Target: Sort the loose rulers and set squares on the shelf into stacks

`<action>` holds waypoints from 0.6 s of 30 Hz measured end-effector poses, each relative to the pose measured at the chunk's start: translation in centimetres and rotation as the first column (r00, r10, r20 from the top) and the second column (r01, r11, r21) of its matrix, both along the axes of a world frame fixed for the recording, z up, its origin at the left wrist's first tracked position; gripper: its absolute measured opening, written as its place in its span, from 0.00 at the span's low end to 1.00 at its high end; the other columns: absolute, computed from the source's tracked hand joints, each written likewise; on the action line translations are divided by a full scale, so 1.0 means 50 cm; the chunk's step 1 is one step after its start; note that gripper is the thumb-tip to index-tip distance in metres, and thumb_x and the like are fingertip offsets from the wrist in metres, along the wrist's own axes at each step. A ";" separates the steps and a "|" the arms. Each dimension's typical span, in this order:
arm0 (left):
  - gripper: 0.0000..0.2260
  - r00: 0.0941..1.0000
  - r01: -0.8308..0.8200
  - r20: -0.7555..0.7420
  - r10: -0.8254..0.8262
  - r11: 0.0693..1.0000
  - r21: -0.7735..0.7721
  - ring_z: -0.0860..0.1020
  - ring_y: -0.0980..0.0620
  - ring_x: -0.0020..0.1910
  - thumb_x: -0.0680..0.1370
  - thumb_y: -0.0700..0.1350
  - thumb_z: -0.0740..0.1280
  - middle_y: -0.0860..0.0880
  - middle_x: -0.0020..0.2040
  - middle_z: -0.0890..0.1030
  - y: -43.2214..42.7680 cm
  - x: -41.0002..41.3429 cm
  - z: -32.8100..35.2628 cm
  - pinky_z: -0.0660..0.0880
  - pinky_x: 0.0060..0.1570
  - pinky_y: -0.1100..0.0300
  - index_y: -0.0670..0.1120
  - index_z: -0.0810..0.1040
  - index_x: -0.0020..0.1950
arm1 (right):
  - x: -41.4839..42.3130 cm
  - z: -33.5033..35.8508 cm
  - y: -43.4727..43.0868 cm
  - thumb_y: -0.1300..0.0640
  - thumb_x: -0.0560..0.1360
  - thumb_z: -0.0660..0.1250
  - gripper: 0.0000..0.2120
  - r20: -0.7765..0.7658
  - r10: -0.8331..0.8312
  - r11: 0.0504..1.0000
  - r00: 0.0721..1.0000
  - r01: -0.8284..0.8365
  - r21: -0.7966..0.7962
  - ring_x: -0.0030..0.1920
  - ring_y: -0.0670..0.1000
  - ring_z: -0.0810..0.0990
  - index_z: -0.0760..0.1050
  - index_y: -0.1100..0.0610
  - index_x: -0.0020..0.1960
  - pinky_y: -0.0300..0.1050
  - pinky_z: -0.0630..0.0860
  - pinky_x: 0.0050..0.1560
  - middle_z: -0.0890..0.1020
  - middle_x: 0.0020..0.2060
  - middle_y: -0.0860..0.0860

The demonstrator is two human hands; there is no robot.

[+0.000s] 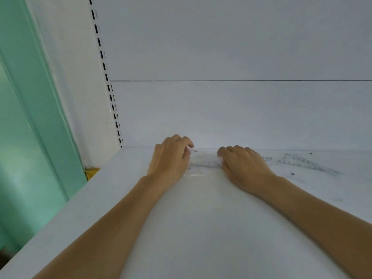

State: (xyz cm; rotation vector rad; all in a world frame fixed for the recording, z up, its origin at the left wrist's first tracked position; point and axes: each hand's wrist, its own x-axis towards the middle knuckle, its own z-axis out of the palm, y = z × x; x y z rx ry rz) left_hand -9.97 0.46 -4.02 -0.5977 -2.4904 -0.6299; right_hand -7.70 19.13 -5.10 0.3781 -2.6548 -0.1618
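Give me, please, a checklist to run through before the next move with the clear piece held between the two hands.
1. Near-end grip: the left hand pinches one end of the clear piece: ok.
2. Far-end grip: the right hand holds the other end: ok.
3. Type, ruler or set square: cannot tell; it is transparent and blurred.
4. Sorting of the loose pieces to the right: not ok; they lie scattered.
5. Stack ready to receive it: cannot tell.
6. Bare shelf in front for setting down: ok.
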 end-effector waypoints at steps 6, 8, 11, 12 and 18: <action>0.09 0.984 0.175 0.007 -0.181 0.961 0.212 0.75 0.56 0.51 0.73 0.43 0.65 0.53 0.48 0.76 0.010 0.018 0.003 0.71 0.54 0.60 0.48 0.77 0.52 | 0.013 0.005 -0.009 0.57 0.80 0.52 0.07 -0.040 0.011 0.995 0.999 -0.015 -0.100 0.44 0.58 0.74 0.67 0.58 0.51 0.45 0.62 0.40 0.75 0.47 0.53; 0.17 0.969 0.204 0.092 -0.230 0.952 0.229 0.72 0.57 0.55 0.69 0.49 0.65 0.55 0.51 0.75 0.011 0.021 0.003 0.70 0.56 0.59 0.51 0.73 0.58 | 0.014 0.011 -0.005 0.64 0.77 0.55 0.08 -0.063 -0.009 0.982 0.998 -0.003 -0.186 0.39 0.58 0.72 0.67 0.58 0.55 0.46 0.61 0.35 0.75 0.48 0.54; 0.27 0.957 0.186 0.210 -0.198 0.980 0.076 0.67 0.56 0.60 0.69 0.52 0.69 0.55 0.57 0.69 0.015 0.015 0.000 0.65 0.55 0.63 0.53 0.66 0.66 | 0.012 0.016 0.003 0.65 0.75 0.57 0.23 -0.088 -0.031 0.967 0.996 0.008 -0.254 0.42 0.59 0.75 0.61 0.54 0.69 0.44 0.63 0.35 0.74 0.51 0.53; 0.26 0.963 0.154 0.225 -0.146 0.988 -0.015 0.66 0.55 0.62 0.71 0.51 0.69 0.53 0.59 0.69 0.016 0.012 -0.003 0.63 0.55 0.64 0.52 0.66 0.67 | 0.011 0.015 0.005 0.63 0.76 0.57 0.24 -0.080 -0.035 0.959 0.996 0.011 -0.282 0.44 0.59 0.77 0.58 0.52 0.71 0.45 0.65 0.36 0.74 0.53 0.53; 0.11 0.998 0.063 0.027 -0.063 0.998 -0.027 0.75 0.49 0.50 0.80 0.45 0.56 0.48 0.46 0.80 0.011 0.019 0.019 0.70 0.52 0.55 0.47 0.78 0.54 | 0.014 0.019 0.020 0.48 0.78 0.59 0.30 0.019 -0.066 0.955 0.998 0.068 -0.289 0.50 0.57 0.77 0.50 0.54 0.75 0.49 0.75 0.47 0.72 0.56 0.52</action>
